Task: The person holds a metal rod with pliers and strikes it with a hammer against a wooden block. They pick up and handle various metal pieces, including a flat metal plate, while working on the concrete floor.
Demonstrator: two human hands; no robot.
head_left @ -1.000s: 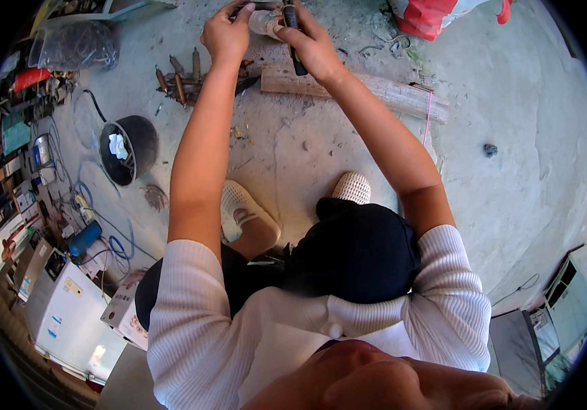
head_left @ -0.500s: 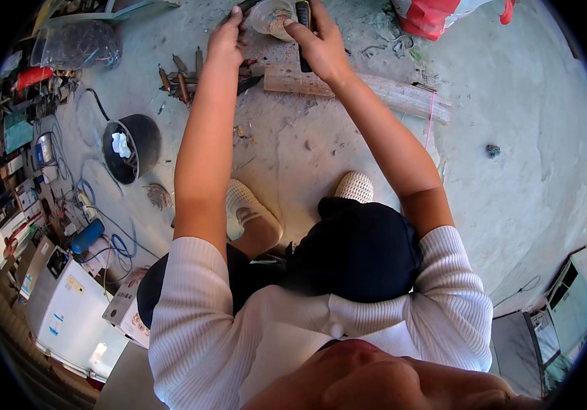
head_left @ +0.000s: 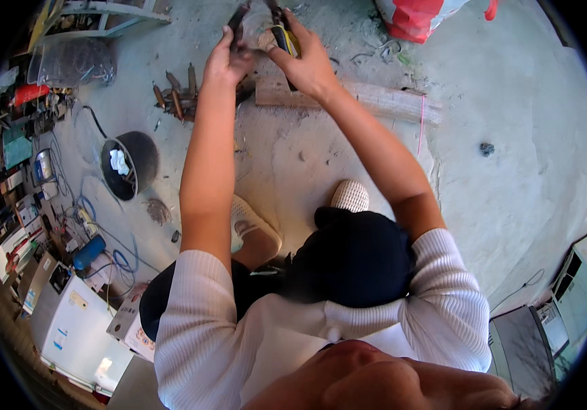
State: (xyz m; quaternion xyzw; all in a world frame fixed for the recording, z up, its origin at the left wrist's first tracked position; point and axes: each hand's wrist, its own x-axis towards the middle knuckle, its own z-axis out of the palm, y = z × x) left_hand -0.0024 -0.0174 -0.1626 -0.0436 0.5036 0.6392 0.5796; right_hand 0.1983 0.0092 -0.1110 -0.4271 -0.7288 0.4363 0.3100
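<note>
Black-yellow tool (head_left: 282, 37) lies within right fingers (head_left: 299, 29).

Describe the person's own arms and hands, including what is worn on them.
The sleeves are short, white and ribbed; below them the forearms are bare. The left hand and right hand are ungloved, with nothing visible worn at the wrists.

container (head_left: 259, 29): between left hand (head_left: 228, 63) and right hand (head_left: 305, 65). plank (head_left: 383, 101): on floor (head_left: 526, 178), behind the hands, extending right. rods (head_left: 178, 106): on floor, left of left hand. bucket (head_left: 145, 162): farther left and behind; crumpled item (head_left: 119, 162) inside. bag (head_left: 413, 19): ahead-right of right hand.
</note>
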